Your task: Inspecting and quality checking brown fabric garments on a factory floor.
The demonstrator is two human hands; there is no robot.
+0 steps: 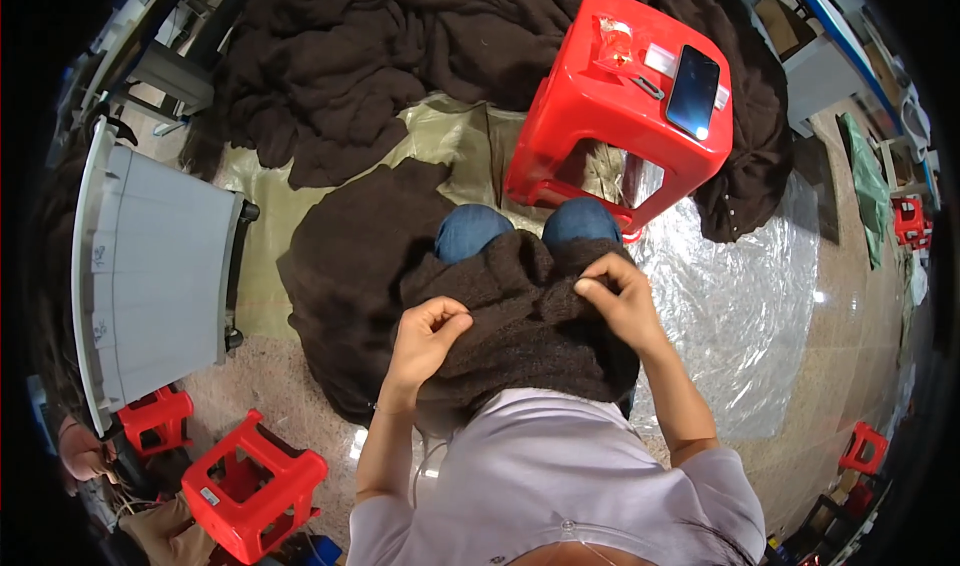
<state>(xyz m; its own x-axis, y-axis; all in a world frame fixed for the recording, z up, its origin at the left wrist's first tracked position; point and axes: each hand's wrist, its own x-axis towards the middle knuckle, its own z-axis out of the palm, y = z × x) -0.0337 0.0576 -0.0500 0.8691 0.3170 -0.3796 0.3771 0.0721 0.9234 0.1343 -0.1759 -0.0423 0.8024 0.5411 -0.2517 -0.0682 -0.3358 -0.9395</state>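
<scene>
A dark brown fleecy cloth (pixel 530 331) lies bunched across my lap and spills to the floor on the left. My left hand (pixel 430 338) is closed at its left part, thumb and forefinger pinched together at the fabric. On the right, my right hand (pixel 621 301) pinches a raised fold of the same cloth near my knee. Both hands are apart, with the cloth spread between them. Whether a thread or something else small is between the fingertips cannot be made out.
A red plastic stool (pixel 620 96) stands ahead, carrying a phone (pixel 694 92), a small red-and-clear packet (pixel 613 42) and thread snips (pixel 648 87). More brown fabric (pixel 330 56) heaps beyond. A grey wheeled bin (pixel 160 266) is at left; clear plastic sheeting (pixel 745 336) covers floor at right.
</scene>
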